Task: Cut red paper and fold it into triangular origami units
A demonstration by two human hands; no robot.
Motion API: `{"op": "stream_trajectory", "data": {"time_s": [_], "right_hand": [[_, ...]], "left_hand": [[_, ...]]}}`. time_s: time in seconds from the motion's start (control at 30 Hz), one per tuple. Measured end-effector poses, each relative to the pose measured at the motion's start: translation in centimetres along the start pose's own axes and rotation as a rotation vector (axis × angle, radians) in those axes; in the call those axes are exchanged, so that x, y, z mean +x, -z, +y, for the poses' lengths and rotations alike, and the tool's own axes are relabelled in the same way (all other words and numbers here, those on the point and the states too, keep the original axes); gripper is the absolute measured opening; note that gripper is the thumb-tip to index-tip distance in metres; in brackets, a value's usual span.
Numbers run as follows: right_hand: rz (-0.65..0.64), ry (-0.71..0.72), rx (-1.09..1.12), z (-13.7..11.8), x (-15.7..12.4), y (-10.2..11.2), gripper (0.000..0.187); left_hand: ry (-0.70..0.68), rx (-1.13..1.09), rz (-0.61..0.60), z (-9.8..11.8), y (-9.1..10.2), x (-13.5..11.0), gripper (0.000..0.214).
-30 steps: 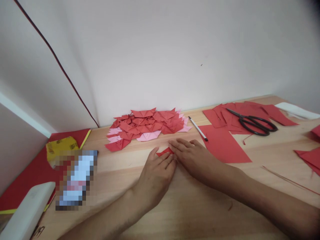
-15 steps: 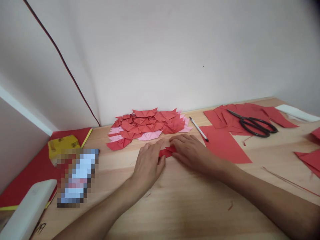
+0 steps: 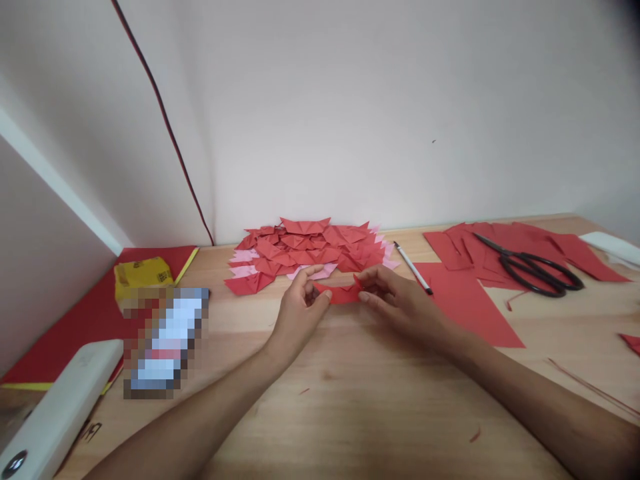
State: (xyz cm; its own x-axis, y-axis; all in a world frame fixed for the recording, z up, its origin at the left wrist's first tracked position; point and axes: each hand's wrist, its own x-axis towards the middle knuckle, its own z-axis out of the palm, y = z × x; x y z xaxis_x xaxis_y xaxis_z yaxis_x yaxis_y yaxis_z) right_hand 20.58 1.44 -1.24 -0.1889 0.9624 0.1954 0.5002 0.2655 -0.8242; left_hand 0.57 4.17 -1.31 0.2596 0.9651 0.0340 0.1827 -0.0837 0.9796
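Note:
A small folded piece of red paper is held just above the wooden table between both hands. My left hand pinches its left end with thumb and forefinger. My right hand pinches its right end. Right behind it, against the wall, lies a pile of folded red and pink paper pieces.
A pen lies beside a flat red sheet. Black scissors rest on more red sheets at the right. At the left are a yellow packet, a blurred item, red card and a white device.
Both hands have lifted from pressing the red piece flat on the table and now pinch it by its ends, slightly farther from me. The view has shifted a little.

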Motion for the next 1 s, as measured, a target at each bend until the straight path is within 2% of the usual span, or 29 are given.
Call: {"op": "stream_trajectory", "data": {"time_s": [0.2, 0.3, 0.4, 0.53, 0.67, 0.83, 1.0], "right_hand": [[0.083, -0.049, 0.051, -0.75, -0.29, -0.08, 0.019], [0.06, 0.003, 0.04, -0.96, -0.52, -0.11, 0.02], [0.054, 0.087, -0.005, -0.73, -0.62, -0.18, 0.021], [-0.006, 0.204, -0.108, -0.38, -0.53, -0.19, 0.018], [-0.104, 0.297, -0.116, -0.47, -0.35, -0.33, 0.016], [-0.104, 0.388, -0.107, -0.6, -0.28, -0.56, 0.007], [-0.087, 0.414, -0.095, -0.47, -0.38, -0.36, 0.009]], "left_hand": [[0.091, -0.259, -0.064, 0.43, -0.34, -0.1, 0.054], [0.113, -0.358, -0.134, 0.37, -0.41, -0.25, 0.057], [0.124, -0.431, -0.141, 0.18, -0.46, -0.27, 0.058], [0.105, -0.476, -0.095, 0.08, -0.43, -0.13, 0.053], [0.135, -0.498, -0.126, 0.05, -0.39, -0.13, 0.048], [0.17, -0.529, -0.159, 0.08, -0.56, -0.4, 0.049], [0.164, -0.541, -0.187, 0.13, -0.72, -0.57, 0.046]]}}
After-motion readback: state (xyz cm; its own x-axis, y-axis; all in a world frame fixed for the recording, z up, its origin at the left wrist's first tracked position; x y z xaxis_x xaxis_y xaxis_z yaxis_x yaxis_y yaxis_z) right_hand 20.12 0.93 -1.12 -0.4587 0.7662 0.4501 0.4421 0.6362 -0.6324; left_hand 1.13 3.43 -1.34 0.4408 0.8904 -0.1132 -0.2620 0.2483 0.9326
